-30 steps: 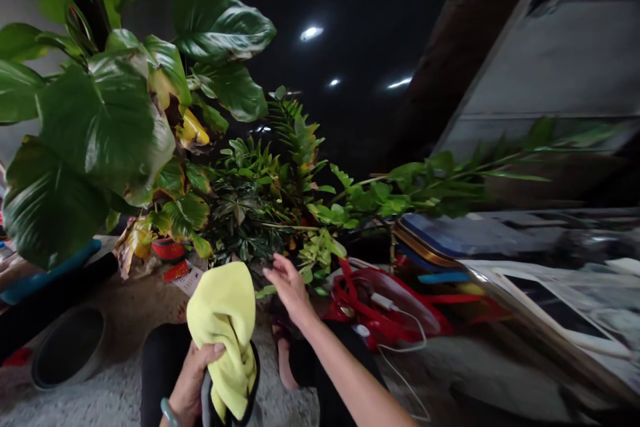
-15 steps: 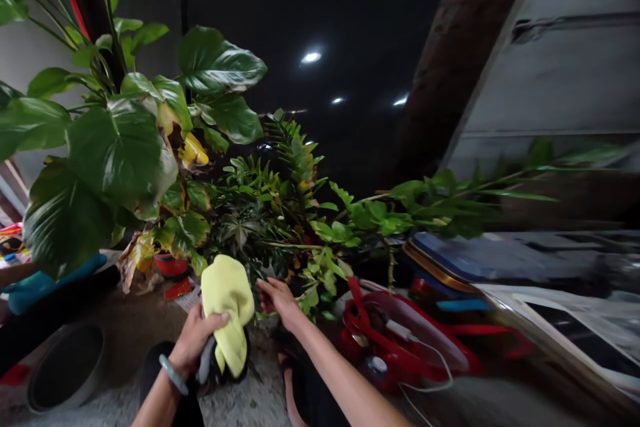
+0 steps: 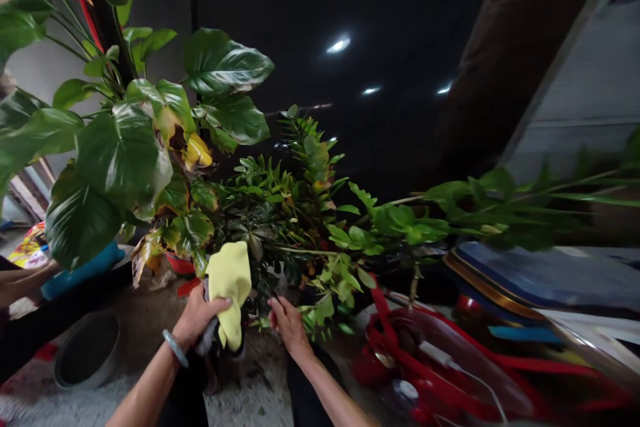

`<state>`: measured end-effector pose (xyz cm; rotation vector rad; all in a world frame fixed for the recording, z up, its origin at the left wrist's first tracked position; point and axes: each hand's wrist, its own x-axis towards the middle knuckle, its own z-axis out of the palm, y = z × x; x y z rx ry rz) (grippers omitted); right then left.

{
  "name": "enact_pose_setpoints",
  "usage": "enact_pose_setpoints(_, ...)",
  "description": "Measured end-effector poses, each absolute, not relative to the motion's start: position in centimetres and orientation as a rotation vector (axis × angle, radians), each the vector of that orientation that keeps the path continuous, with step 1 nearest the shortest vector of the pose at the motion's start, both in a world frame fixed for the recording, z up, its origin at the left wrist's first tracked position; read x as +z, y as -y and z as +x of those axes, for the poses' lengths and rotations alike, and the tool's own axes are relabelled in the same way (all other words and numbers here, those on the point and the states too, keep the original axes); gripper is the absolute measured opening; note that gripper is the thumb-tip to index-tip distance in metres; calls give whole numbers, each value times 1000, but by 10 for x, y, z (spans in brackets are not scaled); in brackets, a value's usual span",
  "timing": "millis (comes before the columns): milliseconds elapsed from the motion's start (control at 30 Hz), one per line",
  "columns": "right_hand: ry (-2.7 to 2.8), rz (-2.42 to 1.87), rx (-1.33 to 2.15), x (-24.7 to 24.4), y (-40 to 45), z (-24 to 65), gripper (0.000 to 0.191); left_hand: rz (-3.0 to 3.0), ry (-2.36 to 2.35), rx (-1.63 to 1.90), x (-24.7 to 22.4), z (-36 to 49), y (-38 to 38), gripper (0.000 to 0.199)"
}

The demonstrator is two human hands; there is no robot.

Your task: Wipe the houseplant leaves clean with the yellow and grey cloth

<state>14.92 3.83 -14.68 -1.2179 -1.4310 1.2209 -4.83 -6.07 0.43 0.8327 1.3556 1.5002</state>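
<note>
The left hand held the yellow cloth in front of the plants, its thumb pressed on the near side and the other fingers hidden behind. Something grey and black showed beneath the cloth (too covered to identify). The right hand was beside the dark foliage, apart from the cloth; its fingers were curled, but whether they pinched a stem could not be told. A red pot was mostly hidden by leaves. At the left edge, another person's forearm was cut off near a blue object. On the right, the red bag was blurred, its contents partly obscured.
</note>
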Motion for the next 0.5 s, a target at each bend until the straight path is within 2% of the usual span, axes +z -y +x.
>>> enact_pose_setpoints(200, 1381, -1146, 1402, -152, -38, 142, 46, 887, -1377, 1767, 64, -45, 51, 46)
enact_pose_setpoints(300, 1289, -1090, 1590, -152, -39, 140, 53, 1008, -1552, 1787, 64, -41, 28, 44)
enact_pose_setpoints(400, 1174, -999, 1748, -154, -43, 145, 57, 1215, -1841, 1428, 31, -34, 27, 36)
enact_pose_setpoints(500, 1107, -962, 1821, -158, -47, 154, 51, 1399, -1795, 1016, 6, -28, 51, 32)
